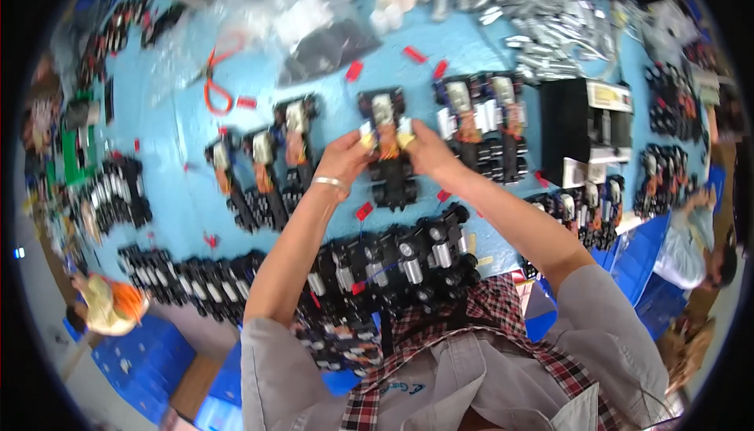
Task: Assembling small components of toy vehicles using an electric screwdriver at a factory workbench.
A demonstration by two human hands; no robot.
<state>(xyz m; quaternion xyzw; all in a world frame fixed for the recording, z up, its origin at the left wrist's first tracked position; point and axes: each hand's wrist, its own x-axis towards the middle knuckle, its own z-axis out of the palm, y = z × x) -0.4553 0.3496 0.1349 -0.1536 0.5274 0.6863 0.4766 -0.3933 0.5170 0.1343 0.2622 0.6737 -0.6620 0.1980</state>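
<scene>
A black toy vehicle chassis (393, 187) with wheels, a silvery block and orange wires lies on the blue table in front of me. My left hand (345, 161) is closed at its left side, fingertips pinching a small yellow-and-white piece (367, 137). On the opposite side my right hand (432, 151) pinches a similar small piece (405, 134) against the chassis. Similar chassis stand to the left, one of them (297, 136) close to my left hand. To the right, another chassis (463, 121) has white pieces along its sides.
A long row of chassis (408, 254) lines the table's near edge. Orange-handled scissors (216, 93), plastic bags (290, 18) and small red pieces (414, 55) lie beyond. A heap of silver cylinders (542, 38) is at the back right, near a black box-shaped device (565, 124). Blue bins (141, 360) stand below.
</scene>
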